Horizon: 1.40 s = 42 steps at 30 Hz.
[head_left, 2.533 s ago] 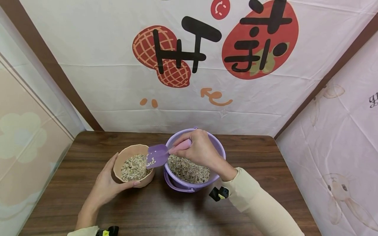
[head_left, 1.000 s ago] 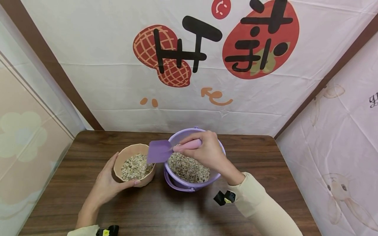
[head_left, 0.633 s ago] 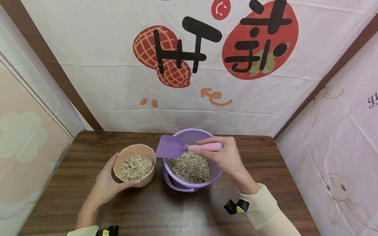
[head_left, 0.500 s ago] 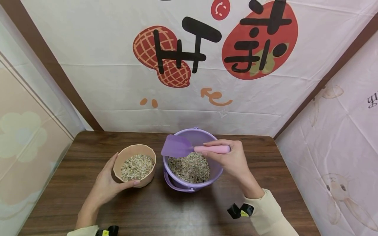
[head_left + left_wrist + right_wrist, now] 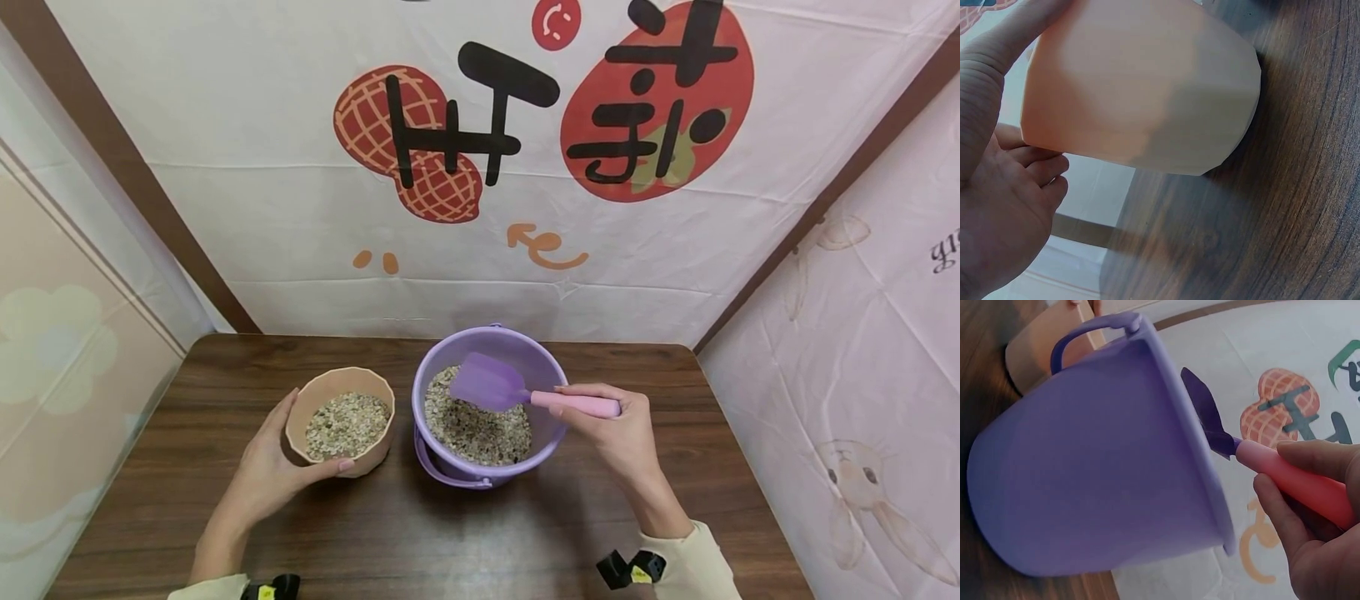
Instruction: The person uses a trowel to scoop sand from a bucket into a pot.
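My right hand (image 5: 618,429) pinches the pink handle of a toy shovel (image 5: 491,383) between thumb and fingers. Its purple blade hovers over the purple bucket (image 5: 551,354), and no grains show on it. Inside the bucket lies a bed of coarse mixed grit (image 5: 480,433). The right wrist view has the shovel's blade (image 5: 1205,407) at the bucket's rim. To the left, a peach faceted bowl (image 5: 300,408) stands on the table, partly filled with similar grit (image 5: 348,425). My left hand (image 5: 270,467) grips this bowl, thumb at the near rim and fingers round the left side.
The bucket's handle (image 5: 450,477) hangs down at its near side. A dark wooden table (image 5: 450,558) carries everything, and a printed white cloth (image 5: 300,250) hangs behind its far edge. Black cameras (image 5: 632,570) sit on both wrists.
My right hand has drawn the shovel from the bowl's rim rightward over the bucket. The grains on its blade earlier are gone. My left hand has kept its hold on the bowl.
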Each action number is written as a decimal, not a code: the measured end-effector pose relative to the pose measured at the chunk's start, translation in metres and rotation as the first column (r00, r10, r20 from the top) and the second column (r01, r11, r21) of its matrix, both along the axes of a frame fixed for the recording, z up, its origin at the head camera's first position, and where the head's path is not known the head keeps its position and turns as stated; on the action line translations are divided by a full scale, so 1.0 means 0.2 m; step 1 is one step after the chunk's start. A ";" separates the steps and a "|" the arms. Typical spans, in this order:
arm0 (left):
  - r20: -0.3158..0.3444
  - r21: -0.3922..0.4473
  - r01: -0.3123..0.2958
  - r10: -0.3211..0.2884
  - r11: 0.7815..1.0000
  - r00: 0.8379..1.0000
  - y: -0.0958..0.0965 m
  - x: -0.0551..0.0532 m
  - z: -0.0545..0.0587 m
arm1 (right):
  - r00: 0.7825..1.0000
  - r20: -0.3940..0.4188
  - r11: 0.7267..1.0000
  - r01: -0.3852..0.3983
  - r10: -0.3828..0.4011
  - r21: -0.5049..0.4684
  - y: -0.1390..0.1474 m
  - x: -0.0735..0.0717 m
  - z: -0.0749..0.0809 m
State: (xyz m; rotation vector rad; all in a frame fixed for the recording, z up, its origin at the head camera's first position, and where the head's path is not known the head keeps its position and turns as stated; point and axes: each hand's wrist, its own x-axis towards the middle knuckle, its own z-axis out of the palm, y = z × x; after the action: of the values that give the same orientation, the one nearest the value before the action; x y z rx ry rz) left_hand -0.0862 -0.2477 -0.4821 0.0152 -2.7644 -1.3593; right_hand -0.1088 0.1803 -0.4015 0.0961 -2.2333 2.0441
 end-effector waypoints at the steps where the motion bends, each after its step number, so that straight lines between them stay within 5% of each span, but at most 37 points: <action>1: 0.001 0.002 0.000 0.000 1.000 1.000 0.00 0.00 0.00 | 1.000 0.004 1.000 0.000 0.000 -0.010 0.01 0.00 -0.01; 8: 0.001 0.008 0.005 -0.005 1.000 1.000 0.00 0.00 0.01 | 0.998 0.026 0.998 -0.054 0.055 -0.040 0.06 0.00 -0.06; 32: -0.010 -0.027 0.006 -0.006 1.000 1.000 0.00 0.00 0.02 | 0.999 -0.034 1.000 0.019 -0.020 -0.020 0.09 -0.04 -0.10; 36: -0.050 -0.045 0.016 -0.018 0.999 0.999 0.00 0.00 0.06 | 0.999 -0.036 0.999 0.013 -0.014 -0.034 0.09 -0.04 -0.11; 42: -0.109 -0.027 0.068 -0.070 0.997 0.991 0.08 -0.02 0.19 | 0.999 -0.043 0.999 0.013 -0.014 -0.038 0.09 -0.04 -0.11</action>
State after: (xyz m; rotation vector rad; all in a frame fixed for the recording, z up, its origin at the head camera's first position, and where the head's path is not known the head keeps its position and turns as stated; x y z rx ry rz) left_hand -0.0896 -0.2315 -0.4434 -0.1536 -2.7120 -1.3013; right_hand -0.1158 0.1980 -0.4226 0.1201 -2.1639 2.0557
